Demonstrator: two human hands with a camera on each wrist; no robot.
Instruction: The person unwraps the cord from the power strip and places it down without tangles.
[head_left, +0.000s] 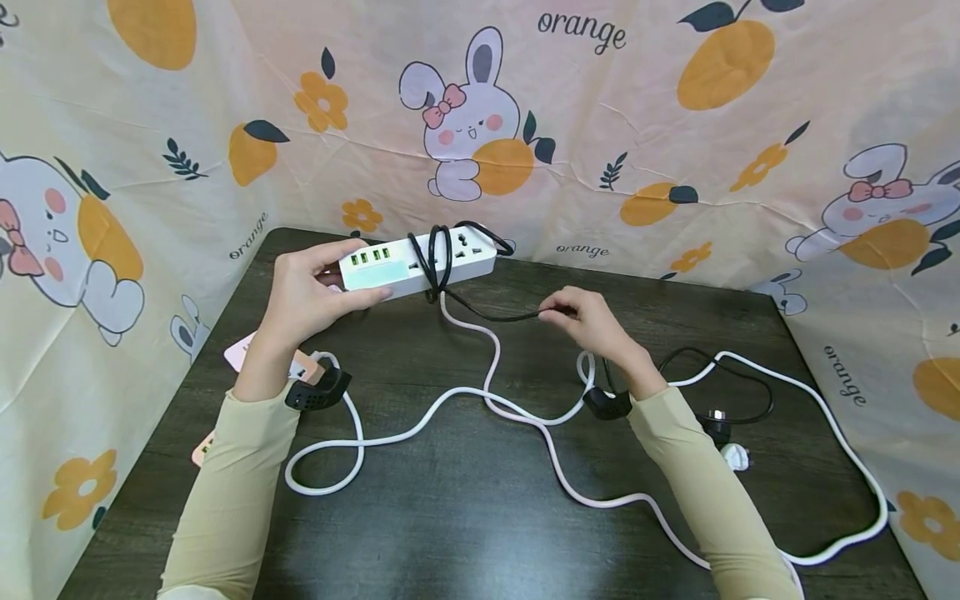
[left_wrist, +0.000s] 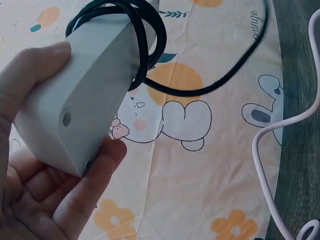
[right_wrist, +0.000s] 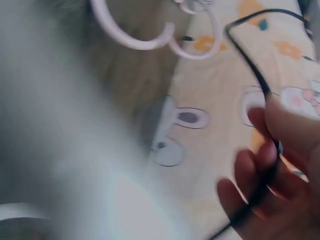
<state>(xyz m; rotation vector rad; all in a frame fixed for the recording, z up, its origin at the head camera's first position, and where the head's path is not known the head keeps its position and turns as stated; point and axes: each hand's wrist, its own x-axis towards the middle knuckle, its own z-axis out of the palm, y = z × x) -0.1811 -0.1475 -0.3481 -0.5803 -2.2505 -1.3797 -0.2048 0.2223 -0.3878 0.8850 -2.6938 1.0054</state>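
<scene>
My left hand (head_left: pixel 300 287) grips a white power strip (head_left: pixel 382 272) by its left end, thumb on one side and fingers on the other. The strip is held up near the back of the table and shows a row of green USB ports. Several loops of a black cord (head_left: pixel 447 258) are wound around its socket end. From the loops the cord runs right to my right hand (head_left: pixel 592 321), which pinches it between thumb and fingers. In the right wrist view, the black cord (right_wrist: pixel 252 65) passes through those fingers. The left wrist view shows the strip's end face (left_wrist: pixel 55 135).
White cables (head_left: pixel 420 425) curve across the dark table (head_left: pixel 450 533). A black plug (head_left: pixel 717 429) and a white plug (head_left: pixel 735 457) lie by the right forearm. Pinkish and orange pieces (head_left: pixel 303 367) lie partly behind the left forearm. A printed cloth (head_left: pixel 360 142) hangs behind.
</scene>
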